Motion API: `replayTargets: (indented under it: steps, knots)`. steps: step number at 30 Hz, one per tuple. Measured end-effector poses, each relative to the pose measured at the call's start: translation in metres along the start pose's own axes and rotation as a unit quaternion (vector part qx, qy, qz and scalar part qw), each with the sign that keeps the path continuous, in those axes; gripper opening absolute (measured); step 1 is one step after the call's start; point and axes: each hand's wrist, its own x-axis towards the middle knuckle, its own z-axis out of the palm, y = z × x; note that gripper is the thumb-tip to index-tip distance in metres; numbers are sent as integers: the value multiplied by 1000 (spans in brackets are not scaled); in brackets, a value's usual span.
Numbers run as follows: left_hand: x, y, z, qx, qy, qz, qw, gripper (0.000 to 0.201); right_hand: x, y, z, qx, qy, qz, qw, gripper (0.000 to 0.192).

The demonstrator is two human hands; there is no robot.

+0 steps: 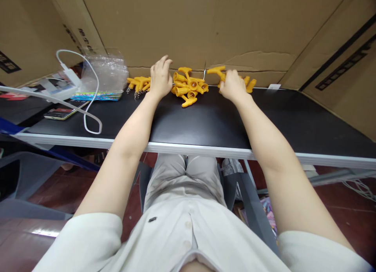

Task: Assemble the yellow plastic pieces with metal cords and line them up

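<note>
The left hand [160, 77] lies with fingers spread and loose at the far edge of the tabletop [205, 123], holding nothing, its fingertips just beside the middle heap of yellow plastic parts [189, 87]. The right hand [233, 85] is curled around one yellow part [216, 70], pinched at the fingertips and lifted a little toward the cardboard wall [190, 25]. More yellow pieces [249, 84] lie just right of that hand, and a row with small metal springs [138, 85] sits left of the left hand.

The pickup would probably go best with the left hand taking a single piece off the heap's rim, not its middle, so the pile stays put, while the right keeps its part steady.

Farther left sit a clear plastic bag [105, 70], a white cable [88, 107] and a phone [60, 113].
</note>
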Motion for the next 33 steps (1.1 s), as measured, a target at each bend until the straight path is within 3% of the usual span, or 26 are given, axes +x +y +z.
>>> replayTargets:
  steps: [5,9,11,14,18,26,33]
  knots:
    - [6,4,16,-37,18,118,992,76,-18,-12,-31,13,31,-43,998,43]
    - [5,18,23,-38,-3,171,985,74,-30,-31,-32,-21,47,-88,995,47]
    - [0,29,20,-26,-30,161,986,71,-32,-40,-23,-32,57,-128,990,49]
    - [-9,40,12,6,-59,87,994,61,-31,-50,-4,-34,77,-194,977,51]
    - [-11,42,5,30,-62,41,997,61,-29,-54,11,-46,67,-223,972,54]
    - [-11,47,2,34,-69,28,997,53,-31,-54,4,-31,42,-215,975,55]
    - [-11,46,6,21,-67,60,996,51,-27,-48,-2,-21,55,-221,973,41]
